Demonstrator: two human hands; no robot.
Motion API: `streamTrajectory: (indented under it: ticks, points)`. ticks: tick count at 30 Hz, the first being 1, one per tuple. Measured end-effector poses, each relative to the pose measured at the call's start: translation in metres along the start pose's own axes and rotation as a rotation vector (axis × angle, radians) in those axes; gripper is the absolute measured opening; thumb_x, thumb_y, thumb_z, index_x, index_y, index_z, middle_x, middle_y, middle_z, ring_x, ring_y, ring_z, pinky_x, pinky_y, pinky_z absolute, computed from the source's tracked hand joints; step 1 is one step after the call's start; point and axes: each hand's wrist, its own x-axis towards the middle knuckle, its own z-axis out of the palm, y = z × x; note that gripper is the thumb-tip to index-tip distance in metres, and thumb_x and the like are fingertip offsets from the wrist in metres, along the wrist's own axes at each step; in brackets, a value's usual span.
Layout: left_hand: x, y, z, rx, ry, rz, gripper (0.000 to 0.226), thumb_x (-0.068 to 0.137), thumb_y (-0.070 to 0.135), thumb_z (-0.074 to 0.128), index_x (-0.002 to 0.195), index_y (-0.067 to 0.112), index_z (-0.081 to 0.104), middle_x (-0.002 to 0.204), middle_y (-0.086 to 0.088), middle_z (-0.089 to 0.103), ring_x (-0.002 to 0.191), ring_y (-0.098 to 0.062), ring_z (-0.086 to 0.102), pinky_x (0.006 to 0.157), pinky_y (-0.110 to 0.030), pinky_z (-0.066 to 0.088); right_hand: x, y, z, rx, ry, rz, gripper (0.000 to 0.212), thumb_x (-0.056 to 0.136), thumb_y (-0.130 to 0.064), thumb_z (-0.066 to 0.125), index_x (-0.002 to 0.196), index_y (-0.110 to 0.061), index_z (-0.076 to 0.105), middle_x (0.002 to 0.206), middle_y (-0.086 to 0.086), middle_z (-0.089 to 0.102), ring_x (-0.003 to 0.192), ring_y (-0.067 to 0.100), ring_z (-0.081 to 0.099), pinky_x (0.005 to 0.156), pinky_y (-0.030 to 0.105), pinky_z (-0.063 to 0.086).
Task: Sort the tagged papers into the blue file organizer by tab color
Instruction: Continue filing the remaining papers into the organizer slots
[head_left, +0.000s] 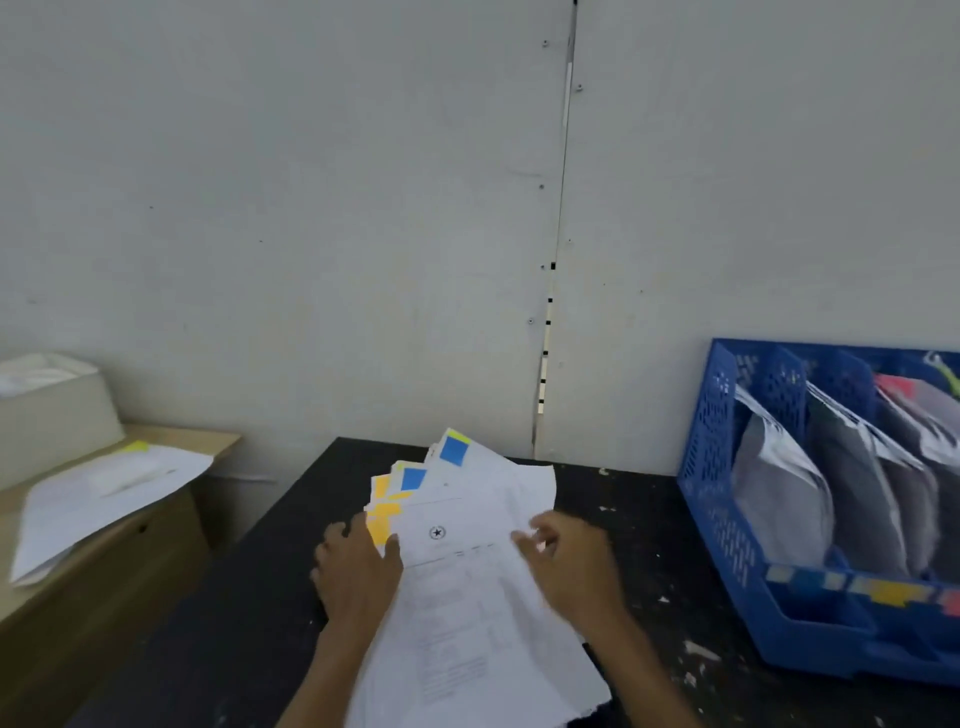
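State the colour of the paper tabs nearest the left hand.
Orange-yellow tabs, on the papers that the left hand holds; the head view shows them.

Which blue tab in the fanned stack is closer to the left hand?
The lower blue tab, right beside the orange tabs above the left hand; the upper blue tab sits nearer the wall.

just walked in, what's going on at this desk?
A person is working through a fanned stack of tagged papers on the dark table. The left hand grips the stack's left edge, thumb on top. The right hand is over the top sheet, too blurred to tell its grip. Blue tabs and orange tabs show at the far end. The blue file organizer on the right already holds papers in its slots.
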Motion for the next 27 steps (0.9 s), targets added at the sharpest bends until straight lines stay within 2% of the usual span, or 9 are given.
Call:
streamTrajectory:
  ticks: [2, 4, 7, 11, 14, 18, 22, 24, 27]
  points:
    - [0.001, -0.007, 0.003, -0.089, -0.009, 0.002, 0.047, 0.093, 0.034, 0.057, 0.135, 0.017, 0.048, 0.132, -0.011, 0.052, 0.12, -0.03, 0.049, 0.1, -0.046, 0.037, -0.007, -0.009, 0.037, -0.14, -0.109, 0.097, 0.054, 0.082, -0.063, 0.059, 0.118, -0.023, 0.06, 0.117, -0.006, 0.061, 0.105, 0.012, 0.058, 0.083, 0.024, 0.047]
    - [0.004, -0.01, 0.004, -0.176, 0.014, 0.02, 0.043, 0.093, 0.027, 0.058, 0.134, 0.015, 0.05, 0.126, -0.01, 0.057, 0.116, -0.029, 0.054, 0.1, -0.046, 0.038, -0.015, -0.019, 0.056, -0.256, -0.092, 0.154, 0.061, 0.081, -0.068, 0.056, 0.122, -0.023, 0.055, 0.123, -0.006, 0.053, 0.116, 0.015, 0.05, 0.088, 0.029, 0.047]
    - [0.007, -0.006, 0.001, -0.357, 0.092, 0.03, 0.039, 0.091, 0.014, 0.063, 0.129, 0.013, 0.056, 0.12, -0.01, 0.064, 0.11, -0.031, 0.06, 0.097, -0.048, 0.046, -0.019, -0.028, 0.067, -0.244, -0.027, 0.219, 0.061, 0.079, -0.066, 0.059, 0.124, -0.024, 0.051, 0.125, -0.006, 0.05, 0.118, 0.015, 0.046, 0.092, 0.029, 0.047]
    - [0.01, -0.005, -0.006, -0.599, 0.126, -0.02, 0.03, 0.092, 0.006, 0.061, 0.122, 0.009, 0.063, 0.109, -0.01, 0.069, 0.094, -0.02, 0.064, 0.08, -0.03, 0.049, -0.017, -0.025, 0.067, -0.304, 0.016, 0.285, 0.072, 0.073, -0.073, 0.06, 0.124, -0.024, 0.05, 0.129, -0.005, 0.045, 0.119, 0.016, 0.041, 0.096, 0.031, 0.044]
    - [0.015, -0.008, -0.006, -0.701, 0.122, -0.052, 0.024, 0.092, 0.008, 0.062, 0.116, 0.009, 0.067, 0.104, -0.008, 0.07, 0.09, -0.018, 0.064, 0.075, -0.026, 0.048, -0.011, -0.017, 0.066, -0.165, 0.023, 0.33, 0.073, 0.073, -0.061, 0.071, 0.129, -0.021, 0.048, 0.126, -0.003, 0.05, 0.118, 0.018, 0.049, 0.094, 0.032, 0.046]
    - [0.016, -0.012, -0.006, -0.73, 0.146, -0.073, 0.022, 0.092, 0.009, 0.061, 0.114, 0.008, 0.068, 0.105, -0.01, 0.07, 0.088, -0.016, 0.06, 0.079, -0.031, 0.049, -0.008, -0.007, 0.064, 0.054, 0.092, 0.345, 0.043, 0.076, -0.035, 0.079, 0.112, -0.018, 0.064, 0.097, -0.005, 0.065, 0.088, 0.011, 0.061, 0.076, 0.024, 0.05]
    - [0.015, -0.013, -0.006, -0.738, 0.163, -0.12, 0.019, 0.094, 0.007, 0.058, 0.11, 0.007, 0.068, 0.106, -0.011, 0.068, 0.092, -0.019, 0.059, 0.084, -0.036, 0.048, -0.01, -0.003, 0.065, -0.004, 0.195, 0.304, 0.005, 0.084, -0.03, 0.071, 0.088, -0.027, 0.072, 0.096, -0.007, 0.063, 0.079, 0.007, 0.058, 0.057, 0.013, 0.04]
    - [0.014, -0.011, -0.004, -0.742, 0.173, -0.111, 0.018, 0.094, 0.007, 0.057, 0.109, 0.006, 0.067, 0.107, -0.013, 0.068, 0.096, -0.024, 0.061, 0.085, -0.039, 0.049, -0.009, 0.001, 0.066, -0.008, 0.236, 0.297, 0.01, 0.086, -0.026, 0.068, 0.078, -0.028, 0.074, 0.092, -0.009, 0.064, 0.074, 0.005, 0.058, 0.052, 0.012, 0.036]
    - [0.011, -0.008, -0.006, -0.741, 0.203, -0.089, 0.019, 0.095, 0.008, 0.057, 0.11, 0.006, 0.066, 0.113, -0.014, 0.066, 0.104, -0.03, 0.061, 0.089, -0.042, 0.049, -0.011, 0.006, 0.07, 0.0, 0.27, 0.256, 0.008, 0.089, -0.032, 0.065, 0.082, -0.031, 0.068, 0.09, -0.014, 0.064, 0.078, 0.004, 0.057, 0.063, 0.017, 0.048]
